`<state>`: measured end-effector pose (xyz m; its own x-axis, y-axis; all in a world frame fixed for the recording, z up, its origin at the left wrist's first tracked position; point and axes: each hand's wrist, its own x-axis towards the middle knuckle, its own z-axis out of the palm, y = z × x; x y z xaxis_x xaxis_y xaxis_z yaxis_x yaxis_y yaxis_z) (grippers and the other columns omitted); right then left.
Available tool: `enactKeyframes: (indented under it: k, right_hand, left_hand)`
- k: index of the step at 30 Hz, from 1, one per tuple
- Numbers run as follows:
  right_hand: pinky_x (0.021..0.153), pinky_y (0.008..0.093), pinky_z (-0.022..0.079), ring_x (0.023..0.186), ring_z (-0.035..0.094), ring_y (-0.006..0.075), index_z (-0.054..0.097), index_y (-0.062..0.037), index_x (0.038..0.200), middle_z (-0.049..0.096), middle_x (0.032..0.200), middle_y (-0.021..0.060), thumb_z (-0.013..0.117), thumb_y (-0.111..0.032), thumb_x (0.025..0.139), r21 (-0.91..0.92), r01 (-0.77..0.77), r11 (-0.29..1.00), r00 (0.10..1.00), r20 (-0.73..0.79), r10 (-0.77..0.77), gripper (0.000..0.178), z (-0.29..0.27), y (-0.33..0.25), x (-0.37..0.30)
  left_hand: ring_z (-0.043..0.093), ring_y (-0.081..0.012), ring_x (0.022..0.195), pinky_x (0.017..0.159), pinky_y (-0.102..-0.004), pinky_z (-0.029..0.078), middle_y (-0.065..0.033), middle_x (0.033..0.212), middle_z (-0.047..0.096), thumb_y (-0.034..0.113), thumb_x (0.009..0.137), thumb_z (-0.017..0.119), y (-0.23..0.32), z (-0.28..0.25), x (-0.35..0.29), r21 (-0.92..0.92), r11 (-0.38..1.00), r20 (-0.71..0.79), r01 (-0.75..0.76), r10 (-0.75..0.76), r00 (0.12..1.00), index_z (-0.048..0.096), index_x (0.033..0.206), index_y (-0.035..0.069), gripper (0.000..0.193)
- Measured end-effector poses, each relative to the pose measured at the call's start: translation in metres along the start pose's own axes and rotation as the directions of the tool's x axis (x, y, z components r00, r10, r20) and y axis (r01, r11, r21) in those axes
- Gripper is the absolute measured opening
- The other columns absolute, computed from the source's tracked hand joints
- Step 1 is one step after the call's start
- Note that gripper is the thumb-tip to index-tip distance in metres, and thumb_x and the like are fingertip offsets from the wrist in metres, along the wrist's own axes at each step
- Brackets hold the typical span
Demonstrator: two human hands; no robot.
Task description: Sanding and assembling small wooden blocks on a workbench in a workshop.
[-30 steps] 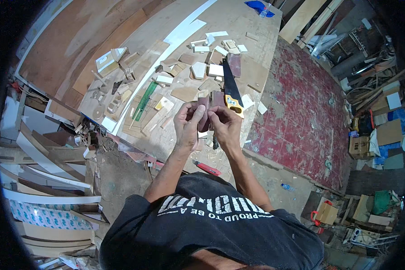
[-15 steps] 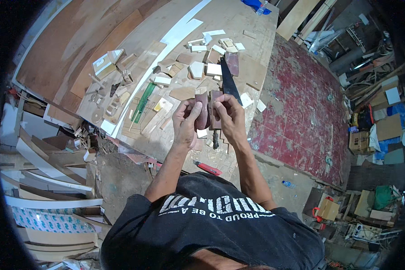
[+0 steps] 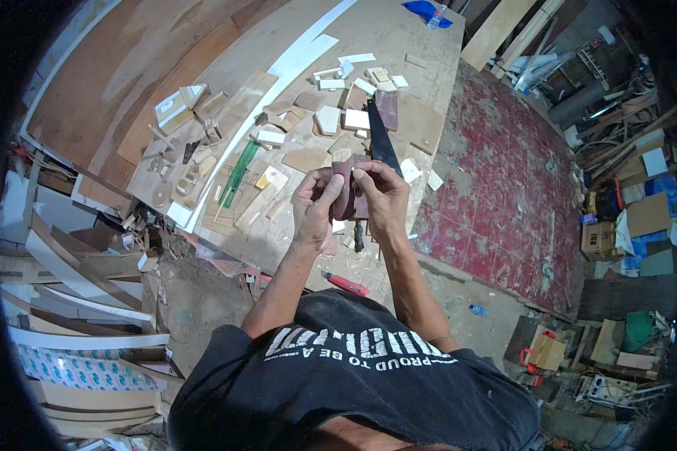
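Both hands are closed above the workbench (image 3: 297, 218), near its front edge. My left hand (image 3: 314, 207) grips a reddish-brown piece (image 3: 344, 197) that looks like sandpaper curved around a small block; a pale wood end (image 3: 341, 155) shows at its top. My right hand (image 3: 386, 197) pinches a second reddish-brown piece (image 3: 360, 207) just beside it, its thumb and fingertips near the top edge. Fingers hide part of both pieces, and whether they are joined I cannot tell. A handsaw (image 3: 382, 139) with a dark blade lies just beyond my right hand.
Wood offcuts (image 3: 326, 120) and a dark red sheet (image 3: 387, 110) lie beyond my hands. A green strip (image 3: 239, 173) lies to the left, a red utility knife (image 3: 345, 283) by the front edge. Red worn flooring (image 3: 496, 195) stretches right; curved panels (image 3: 90, 340) stand at left.
The two reddish-brown pieces have come together, closing the gap that showed between them. My left hand has shifted slightly right, and my right fingertips now overlap the upper edge.
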<state>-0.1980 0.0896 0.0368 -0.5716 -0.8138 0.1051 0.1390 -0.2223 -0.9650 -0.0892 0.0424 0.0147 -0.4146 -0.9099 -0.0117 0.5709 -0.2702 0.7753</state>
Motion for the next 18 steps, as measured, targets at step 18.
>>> enactKeyframes:
  k: [18]
  right_hand:
    - [0.058,0.0236,0.046,0.065,0.057,0.0076,0.069,0.0029,0.088,0.065,0.074,0.0047,0.066,-0.005,0.083,-0.425,0.128,0.896,0.992,0.043,-0.122,0.010,-0.006,0.013,-0.015]
  left_hand:
    - [0.057,-0.0052,0.073,0.068,-0.0210,0.047,0.0004,0.084,0.063,0.012,0.090,0.068,-0.003,-0.006,-0.002,-0.031,0.999,-0.010,0.038,-0.039,0.999,0.062,0.098,0.003,0.014]
